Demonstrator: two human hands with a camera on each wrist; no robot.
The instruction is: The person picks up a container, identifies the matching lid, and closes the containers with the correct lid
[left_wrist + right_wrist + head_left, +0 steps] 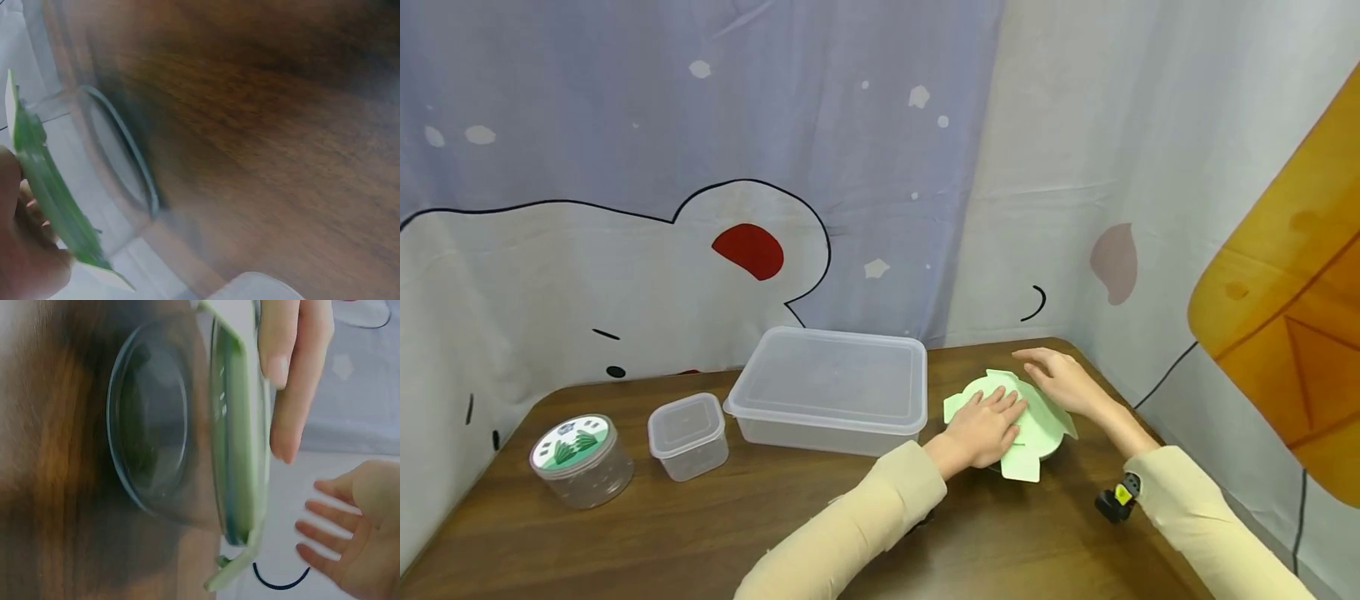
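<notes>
A light green lid (1036, 417) with tabs sticking out around its edge sits on a clear bowl (150, 419). My left hand (985, 429) lies on top of the lid with fingers spread and straight, seen also as fingers (281, 356) at the top of the right wrist view. Above the lid's far right side, my right hand (1060, 382) is raised, its fingers loosely extended and holding nothing. From the side, the lid's green rim (56, 194) shows in the left wrist view, with the tabs standing outward.
Left of the bowl stands a large clear rectangular box (831, 383) with a lid. Further left are a small clear lidded box (688, 433) and a round jar (583, 462) with a green-and-white top. A printed curtain (880, 167) hangs behind the wooden table (760, 517).
</notes>
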